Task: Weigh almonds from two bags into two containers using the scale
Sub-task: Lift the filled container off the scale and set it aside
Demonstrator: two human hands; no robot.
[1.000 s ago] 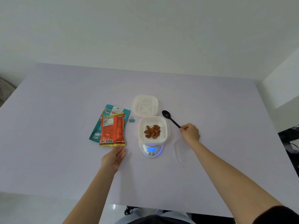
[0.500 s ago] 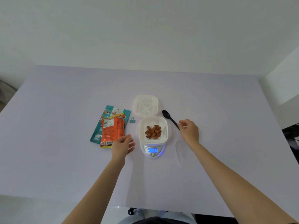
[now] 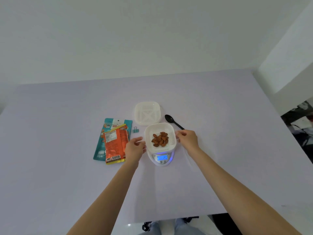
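A white slotted container (image 3: pixel 160 126) holding several almonds (image 3: pixel 160 139) sits on the small scale (image 3: pixel 161 158), whose blue display reads 20. My left hand (image 3: pixel 135 147) holds the container's left rim with thumb and fingers. My right hand (image 3: pixel 187 139) holds its right rim the same way. A second white container (image 3: pixel 147 112) stands empty just behind. An orange almond bag (image 3: pixel 115 146) lies on top of a teal bag (image 3: pixel 101 141) to the left of the scale.
A black spoon (image 3: pixel 173 121) lies behind my right hand, its handle partly hidden by it. A small teal binder clip (image 3: pixel 135 129) sits between the bags and the containers. The table's near edge (image 3: pixel 169 217) runs close to my body.
My right hand left the spoon handle and came to the container's right rim. My left hand rose from the table near the bags to the left rim.
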